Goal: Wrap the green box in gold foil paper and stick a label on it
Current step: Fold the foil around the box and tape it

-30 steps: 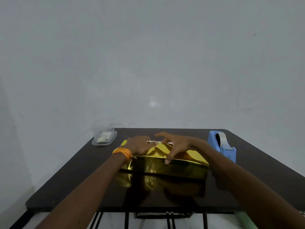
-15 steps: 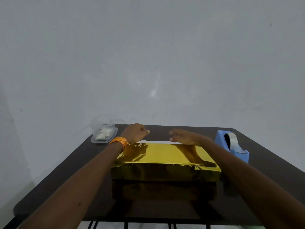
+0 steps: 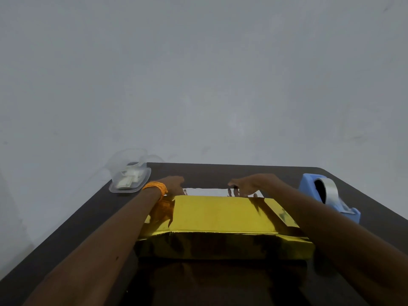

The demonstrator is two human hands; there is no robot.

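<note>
"Head camera: where do we find the gold-wrapped box [image 3: 220, 217]?"
"We find it lying flat mid-table [image 3: 220, 175], between our forearms, with a silvery foil flap [image 3: 205, 191] behind its far edge."
"Our hands?"
"Our right hand [image 3: 249, 184] touches the flap, fingers straight and spread. Our left hand [image 3: 174, 184] reaches over the far left corner; its fingers are hidden, so we cannot tell."

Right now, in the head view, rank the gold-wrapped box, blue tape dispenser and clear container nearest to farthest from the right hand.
1. Gold-wrapped box: right hand is at its far edge.
2. Blue tape dispenser: on the right.
3. Clear container: far-left corner, past the left hand.
</note>
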